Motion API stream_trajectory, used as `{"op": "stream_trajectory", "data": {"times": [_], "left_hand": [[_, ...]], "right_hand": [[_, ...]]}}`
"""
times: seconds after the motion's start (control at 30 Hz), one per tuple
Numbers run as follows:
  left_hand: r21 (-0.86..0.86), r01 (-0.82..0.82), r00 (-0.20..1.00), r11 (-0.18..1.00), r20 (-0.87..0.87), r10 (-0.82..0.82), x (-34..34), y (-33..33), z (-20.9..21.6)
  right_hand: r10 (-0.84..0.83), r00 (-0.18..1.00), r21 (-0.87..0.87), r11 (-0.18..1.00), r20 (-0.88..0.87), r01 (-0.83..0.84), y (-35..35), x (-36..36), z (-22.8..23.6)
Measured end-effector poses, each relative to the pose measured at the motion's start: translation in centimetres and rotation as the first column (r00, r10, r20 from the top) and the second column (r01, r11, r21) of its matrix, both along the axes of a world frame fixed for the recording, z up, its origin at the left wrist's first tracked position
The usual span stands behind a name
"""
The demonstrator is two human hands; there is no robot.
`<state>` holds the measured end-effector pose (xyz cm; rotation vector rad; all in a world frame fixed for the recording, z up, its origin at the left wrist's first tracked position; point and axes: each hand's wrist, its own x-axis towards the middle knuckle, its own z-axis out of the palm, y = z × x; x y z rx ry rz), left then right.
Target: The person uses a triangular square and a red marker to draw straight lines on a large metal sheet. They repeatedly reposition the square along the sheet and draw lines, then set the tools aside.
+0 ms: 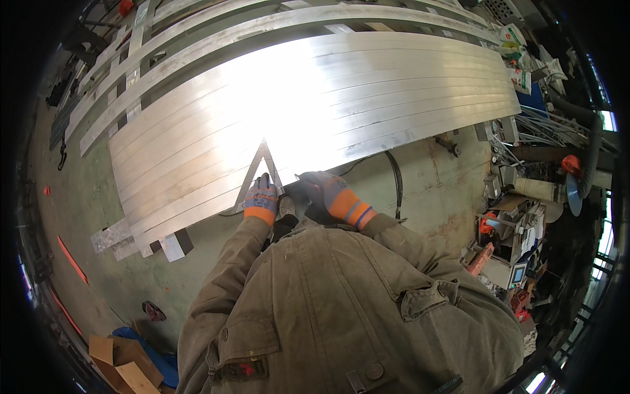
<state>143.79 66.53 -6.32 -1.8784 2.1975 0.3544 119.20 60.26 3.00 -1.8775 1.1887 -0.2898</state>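
Silvery metal strips (pixel 394 85) lie side by side as one broad, shiny panel before me. A flat metal triangle square (pixel 249 173) rests on their near edge, its point facing away from me. My left hand (pixel 261 199), in a grey and orange glove, grips the square at its base, fingers pressed on it. Just right of the square, my right hand (pixel 333 196), gloved the same way, is closed at the panel's near edge. A small tip shows by its fingers; what it holds is too small to make out. Glare washes out the panel's middle.
Long metal rails (pixel 197 49) form a frame beyond the panel. Metal block ends (pixel 173 245) jut out under its near left corner. A black cable (pixel 397 180) hangs at the right. A cardboard box (pixel 125 364) stands low left; a cluttered cart (pixel 515 243) is at the right.
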Motion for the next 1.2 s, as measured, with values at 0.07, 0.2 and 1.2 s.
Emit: {"op": "stream_trajectory", "data": {"times": [0.07, 0.2, 1.2], "left_hand": [[-0.027, 0.009, 1.000, 1.000, -0.016, -0.009, 0.1, 0.1, -0.1], [-0.049, 0.016, 1.000, 0.999, -0.015, -0.017, 0.2, 0.1, -0.3], [0.030, 0.002, 1.000, 1.000, -0.008, -0.001, -0.1, -0.3, 0.2]], "right_hand": [[0.002, 1.000, -0.003, 1.000, -0.005, -0.002, -0.1, 0.2, 0.1], [-0.007, 1.000, 0.007, 1.000, -0.019, 0.007, -0.3, 0.7, 0.0], [0.167, 0.984, -0.375, 0.910, -0.061, -0.178, -5.8, 7.5, -5.4]]}}
